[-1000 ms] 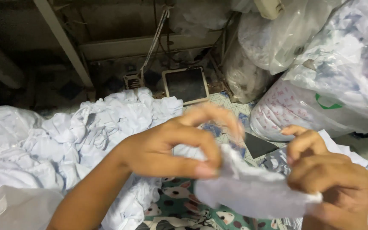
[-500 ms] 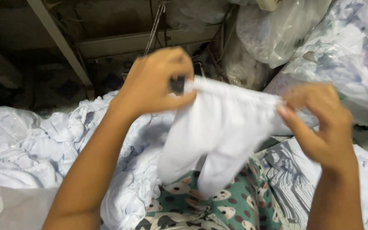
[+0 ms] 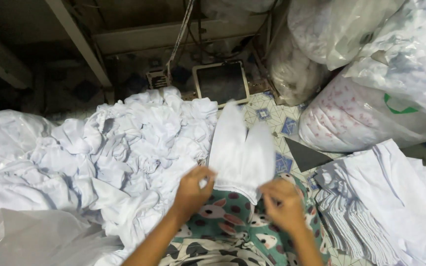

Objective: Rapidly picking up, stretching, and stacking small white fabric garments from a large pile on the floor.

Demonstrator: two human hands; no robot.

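A small pair of white pants (image 3: 240,148) lies flat with its two legs pointing away from me, partly over my lap in green patterned fabric (image 3: 225,214). My left hand (image 3: 193,189) pinches the waistband at its left corner. My right hand (image 3: 284,204) holds the waistband at its right corner. Both hands are low, close to my body.
A big heap of crumpled white garments (image 3: 119,152) fills the left. A neat stack of folded white pieces (image 3: 375,207) lies at the right. Stuffed plastic bags (image 3: 371,98) stand at the back right, a dark tablet (image 3: 221,81) leans at the back, and clear plastic (image 3: 30,239) sits bottom left.
The white pants were held up in the air between both hands. Now they have been flipped forward and laid down flat, legs pointing away, with my hands lowered to the waistband.
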